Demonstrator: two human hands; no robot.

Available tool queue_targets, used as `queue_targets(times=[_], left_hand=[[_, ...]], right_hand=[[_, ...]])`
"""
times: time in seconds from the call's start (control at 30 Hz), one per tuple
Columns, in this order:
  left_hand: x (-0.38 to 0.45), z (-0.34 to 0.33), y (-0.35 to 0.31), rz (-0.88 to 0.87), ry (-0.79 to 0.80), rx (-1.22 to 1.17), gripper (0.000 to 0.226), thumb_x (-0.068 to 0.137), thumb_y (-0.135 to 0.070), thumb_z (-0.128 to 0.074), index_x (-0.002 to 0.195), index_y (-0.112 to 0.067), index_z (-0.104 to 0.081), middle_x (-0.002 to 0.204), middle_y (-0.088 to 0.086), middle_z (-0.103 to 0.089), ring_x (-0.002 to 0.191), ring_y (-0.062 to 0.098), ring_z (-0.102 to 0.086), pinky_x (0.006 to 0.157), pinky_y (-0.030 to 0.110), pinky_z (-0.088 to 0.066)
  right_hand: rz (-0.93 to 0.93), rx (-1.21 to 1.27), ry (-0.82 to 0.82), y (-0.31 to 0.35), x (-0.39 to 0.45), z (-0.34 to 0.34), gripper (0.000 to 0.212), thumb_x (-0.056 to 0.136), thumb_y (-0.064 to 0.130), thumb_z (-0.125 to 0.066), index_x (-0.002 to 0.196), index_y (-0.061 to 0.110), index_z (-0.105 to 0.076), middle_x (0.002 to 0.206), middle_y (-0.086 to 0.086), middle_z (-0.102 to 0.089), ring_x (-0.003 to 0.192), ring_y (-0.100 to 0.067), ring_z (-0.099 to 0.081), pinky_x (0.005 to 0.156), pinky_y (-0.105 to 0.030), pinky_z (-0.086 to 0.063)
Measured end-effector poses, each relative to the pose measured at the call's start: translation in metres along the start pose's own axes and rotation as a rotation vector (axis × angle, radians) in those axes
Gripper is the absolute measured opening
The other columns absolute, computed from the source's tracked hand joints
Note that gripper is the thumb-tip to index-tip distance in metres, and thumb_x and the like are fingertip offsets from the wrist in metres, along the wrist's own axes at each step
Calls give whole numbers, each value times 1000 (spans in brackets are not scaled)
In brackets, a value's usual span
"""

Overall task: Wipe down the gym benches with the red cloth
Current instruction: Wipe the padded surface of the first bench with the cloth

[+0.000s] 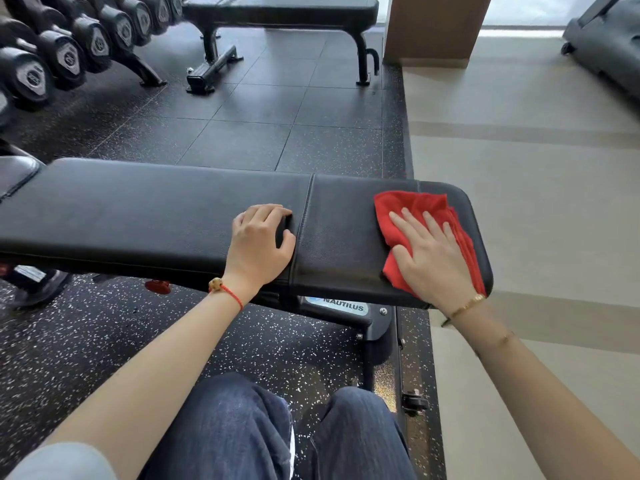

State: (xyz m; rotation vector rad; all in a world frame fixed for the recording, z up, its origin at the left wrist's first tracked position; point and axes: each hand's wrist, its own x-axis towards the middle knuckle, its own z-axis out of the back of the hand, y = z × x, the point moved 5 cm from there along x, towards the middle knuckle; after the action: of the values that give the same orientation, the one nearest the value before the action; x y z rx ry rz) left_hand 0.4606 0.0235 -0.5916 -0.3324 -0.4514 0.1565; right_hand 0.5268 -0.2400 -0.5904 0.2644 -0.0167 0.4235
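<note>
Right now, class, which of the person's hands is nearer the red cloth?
Right. The right hand presses flat on the red cloth; the left hand rests on the bench, apart from it.

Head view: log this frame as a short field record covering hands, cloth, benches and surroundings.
setting: gym, black rubber floor
near bench: black padded bench across the view
red cloth: red cloth lying on the near bench's right end
right hand: right hand flat on the cloth, fingers straight
left hand: left hand resting on the bench pad beside the seam, holding nothing
far bench: second bench behind, no cloth on it
other: dumbbell rack upper left
</note>
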Motion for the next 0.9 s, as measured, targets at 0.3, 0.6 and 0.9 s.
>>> queue_targets(times=[0.3,0.6,0.9], left_hand=[[1,-1,-3,4,-12,24,30,87,-23,-57,116,-18,-63,121,-1,-64,118,22,-55,106,43,-38],[2,3,-5,11,-13,31,29,86,-22,-55,113,-19,-64,116,-3,-65,113,21,-56,101,41,-38],[1,3,-6,3,-15,41,29,85,-22,-55,112,-17,-64,115,-2,-65,112,24,-56,100,42,-39]], right_hand=[[-228,8,21,-32,73,10,59,96,42,-35,153,35,-22,162,8,-15,150,-24,-12,122,-44,-1],[44,29,65,-26,37,13,72,90,59,-48,153,32,-24,161,6,-20,148,-23,-19,122,-42,-10],[3,-19,45,-22,44,5,57,98,45,-32,152,40,-18,162,14,-12,151,-21,-7,121,-46,2]])
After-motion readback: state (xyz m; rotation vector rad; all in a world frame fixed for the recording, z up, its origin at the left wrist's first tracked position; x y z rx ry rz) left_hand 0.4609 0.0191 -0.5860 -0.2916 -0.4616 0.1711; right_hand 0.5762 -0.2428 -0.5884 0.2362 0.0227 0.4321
